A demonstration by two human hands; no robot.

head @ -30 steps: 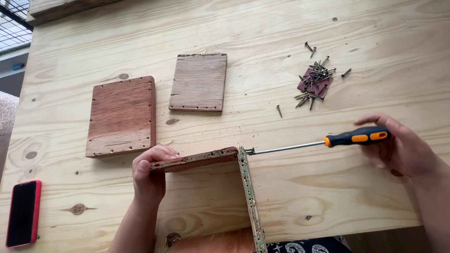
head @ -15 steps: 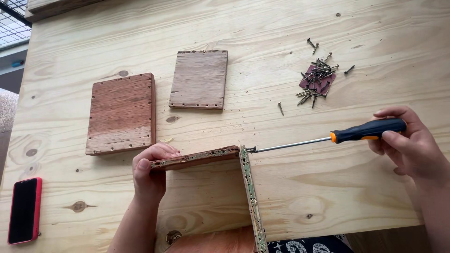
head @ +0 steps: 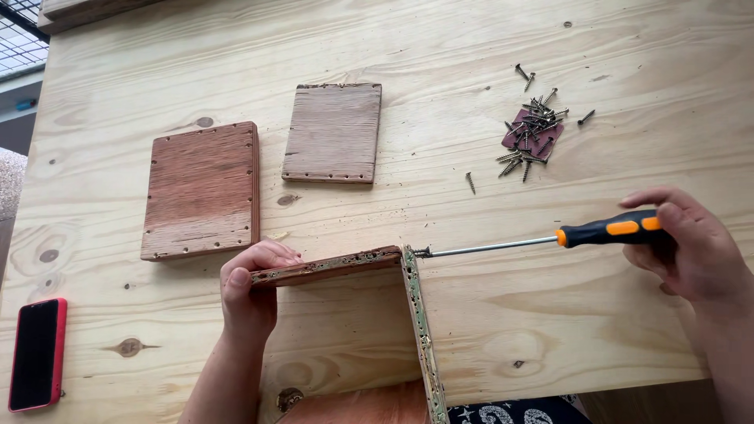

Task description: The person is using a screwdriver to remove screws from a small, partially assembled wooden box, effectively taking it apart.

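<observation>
My left hand [head: 250, 290] grips the left end of a thin reddish wooden panel [head: 330, 266] standing on edge. That panel meets a second upright panel [head: 421, 330] at a corner. My right hand [head: 691, 247] holds the black and orange handle of a screwdriver [head: 605, 229]. Its long metal shaft runs left, and the tip touches a screw at the corner joint [head: 420, 253].
Two flat wooden boards lie farther back, a thick reddish one [head: 202, 188] and a paler one [head: 334, 132]. A pile of dark screws [head: 532, 137] sits at the back right. A red-cased phone [head: 37, 353] lies near the plywood table's [head: 550, 330] left front edge.
My right hand has shifted its hold on the screwdriver handle, turning it. The tip stays at the corner joint. My left hand has kept its grip on the panel.
</observation>
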